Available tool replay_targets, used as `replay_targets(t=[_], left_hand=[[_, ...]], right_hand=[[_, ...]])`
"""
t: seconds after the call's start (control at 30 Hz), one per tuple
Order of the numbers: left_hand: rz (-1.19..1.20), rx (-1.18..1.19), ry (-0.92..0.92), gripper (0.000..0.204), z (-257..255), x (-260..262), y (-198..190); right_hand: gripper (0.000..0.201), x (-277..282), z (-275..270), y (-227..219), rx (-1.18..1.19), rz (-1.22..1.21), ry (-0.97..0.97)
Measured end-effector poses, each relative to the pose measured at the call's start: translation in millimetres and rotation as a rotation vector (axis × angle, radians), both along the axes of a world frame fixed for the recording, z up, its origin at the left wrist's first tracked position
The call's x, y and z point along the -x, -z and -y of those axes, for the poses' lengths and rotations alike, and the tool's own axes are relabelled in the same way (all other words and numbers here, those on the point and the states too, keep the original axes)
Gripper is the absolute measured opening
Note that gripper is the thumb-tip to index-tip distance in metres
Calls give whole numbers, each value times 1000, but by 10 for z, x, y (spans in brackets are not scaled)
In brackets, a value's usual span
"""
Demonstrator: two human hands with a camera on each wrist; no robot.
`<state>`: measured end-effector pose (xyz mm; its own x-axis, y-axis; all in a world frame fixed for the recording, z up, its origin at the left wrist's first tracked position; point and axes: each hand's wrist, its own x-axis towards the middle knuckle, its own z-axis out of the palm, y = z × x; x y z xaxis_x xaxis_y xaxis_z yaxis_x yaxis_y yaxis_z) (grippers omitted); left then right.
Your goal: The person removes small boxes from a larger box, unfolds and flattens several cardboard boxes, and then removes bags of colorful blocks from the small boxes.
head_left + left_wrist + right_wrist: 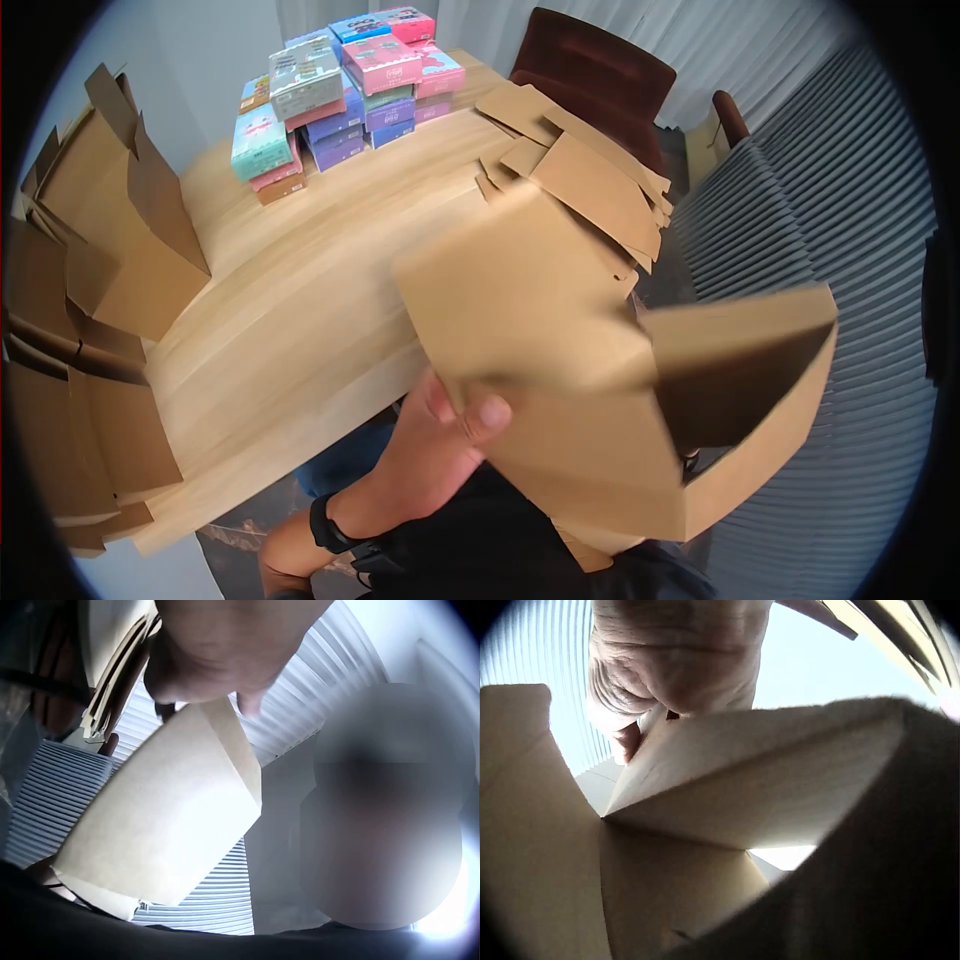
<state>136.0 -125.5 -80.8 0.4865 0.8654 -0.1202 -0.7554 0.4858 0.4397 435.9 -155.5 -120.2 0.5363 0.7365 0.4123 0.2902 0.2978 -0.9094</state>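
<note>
A brown cardboard box (590, 440), opened out with flaps spread, is held above the person's lap at the table's near edge. The left hand (440, 450) grips its left edge, thumb on the outer face; in the left wrist view the hand (225, 652) is at the top of the box (157, 817). In the right wrist view the right hand (679, 660) holds a cardboard panel (757, 765), its fingers partly hidden behind it. The box hides most of the right hand in the head view.
Flattened cardboard (600, 190) lies at the table's right end. Colourful small boxes (335, 95) are stacked at the back. Opened cardboard boxes (130, 230) stand along the left side. A dark red chair (595, 75) stands behind the table (300, 290).
</note>
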Motion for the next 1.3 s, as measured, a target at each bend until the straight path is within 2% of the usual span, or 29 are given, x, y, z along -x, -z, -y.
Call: replay_targets(t=[0.03, 0.1, 0.17, 0.23, 0.3, 0.33, 0.37, 0.4, 0.43, 0.5, 0.57, 0.6, 0.63, 0.7, 0.77, 0.8, 0.83, 0.87, 0.9, 0.93, 0.97, 1.0, 1.07, 1.13, 1.17, 1.2, 1.23, 1.27, 1.3], left_hand=[[-11, -5, 11, 74, 0, 2, -17], [-385, -343, 88, 48, 6, -40, -51], [-404, -274, 26, 36, -44, -235, -137], [-364, -43, -193, 33, -112, -355, -4], [-456, -39, -197, 32, -169, -405, 126], [-473, -49, -216, 30, -205, -473, 182], [-490, -53, -236, 29, -231, -542, 209], [-492, -52, -237, 29, -277, -616, 175], [-547, -232, -164, 28, -338, -713, 106], [-594, -497, -31, 29, -432, -969, 51], [-610, -566, 41, 27, -599, -1223, -19], [-624, -495, 94, 29, -723, -1309, -164], [-626, -493, 93, 29, -855, -1397, -193], [-545, -703, 37, 30, -1125, -1529, -242], [-484, -724, 39, 33, -1390, -1587, -298], [-419, -747, 42, 37, -1515, -1619, -345], [-406, -842, -107, 52, -1639, -1649, -400], [-487, -1020, -170, 69, -1795, -1536, -471], [-961, -1119, -347, 83, -2034, -1472, -414], [-1345, -963, -439, 92, -2230, -1453, -309], [-1592, -958, -485, 100, -2507, -1347, -164], [-1723, -886, -481, 102, -2727, -1268, -43], [-1983, -851, -270, 78, -2889, -1100, 62], [-1936, -749, -9, 76, -3115, -985, 233], [-1936, -754, -7, 76, -3271, -903, 428], [-1794, -765, 76, 72, -3441, -813, 650], [-1653, -769, 155, 69, -3527, -762, 762], [-1655, -764, 152, 69, -3500, -748, 779], [-1700, -752, 13, 61, -3437, -750, 802]], right_hand=[[55, 13, 18, 46, 5, 15, 32], [56, 14, -12, 117, 3, 53, 86], [58, 21, -67, 198, -1, 87, 145], [60, 34, -108, 246, -6, 122, 209], [86, -439, -68, 333, -170, -1280, -381], [95, -549, 41, 446, -135, -1164, -698], [95, -618, 179, 585, -136, -1164, -699], [95, -658, 318, 719, -100, -1048, -549], [94, -700, 388, 794, -58, -931, -400], [90, -763, 394, 792, -48, -815, -325], [82, -823, 387, 741, -49, -569, -177], [78, -854, 358, 692, -51, -443, -107], [74, -880, 310, 638, -57, -318, -36], [66, -951, 129, 457, -73, -62, 99], [59, -1000, -89, 207, -83, 189, 246], [59, -967, -94, 179, -78, 188, 254], [58, -958, -12, 168, -118, 160, 228], [57, -1107, -39, 100, -158, 132, 203], [56, -1114, -102, 40, -198, 103, 183], [55, -1287, -244, -72, -237, 74, 172], [54, -1484, -338, -186, -279, 49, 160], [53, -1473, -396, -262, -320, 28, 143], [52, -1677, -396, -414, -418, -13, 90], [50, -1788, -335, -502, -518, -58, 30], [49, -1799, -276, -520, -566, -83, -5], [48, -2559, -378, -717, -616, -110, -45], [47, -2496, -431, -738, -665, -138, -89], [43, -2421, -551, -859, -643, 150, 75], [39, -2304, -678, -998, -612, 437, 235]])
